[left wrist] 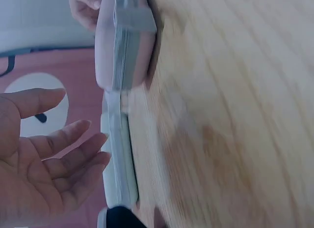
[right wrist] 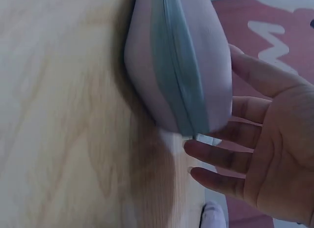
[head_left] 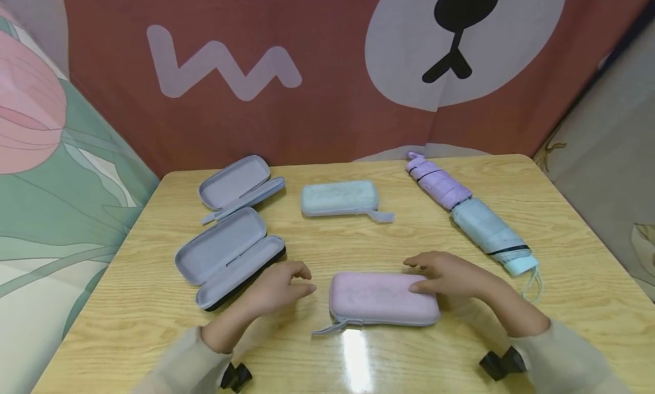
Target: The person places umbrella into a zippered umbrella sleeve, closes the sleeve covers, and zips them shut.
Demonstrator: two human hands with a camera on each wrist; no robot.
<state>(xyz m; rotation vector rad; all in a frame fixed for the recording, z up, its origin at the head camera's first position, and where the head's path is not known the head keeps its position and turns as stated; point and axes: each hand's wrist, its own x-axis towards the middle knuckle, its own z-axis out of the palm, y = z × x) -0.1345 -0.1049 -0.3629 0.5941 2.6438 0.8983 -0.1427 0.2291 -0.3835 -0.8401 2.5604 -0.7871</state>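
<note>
A closed pink zip case (head_left: 384, 298) lies on the table in front of me, its grey pull strap (head_left: 330, 328) at the left end. My right hand (head_left: 450, 274) is at the case's right end, thumb at the top edge and fingers loosely extended beyond it. In the right wrist view, the case (right wrist: 211, 66) shows its grey-blue zip band, with the fingers spread beside its end. My left hand (head_left: 278, 286) hovers left of the case, fingers relaxed and holding nothing. Just beyond that hand lies an opened grey-lined case (head_left: 222, 246) with a dark outside.
Behind it is another opened grey-lined case (head_left: 235, 183). A closed light-blue zip case (head_left: 340, 198) lies at the back middle. Two folded umbrellas, one purple (head_left: 439, 181) and one light blue (head_left: 488, 229), lie end to end on the right. A printed cloth (head_left: 317, 121) hangs behind the table.
</note>
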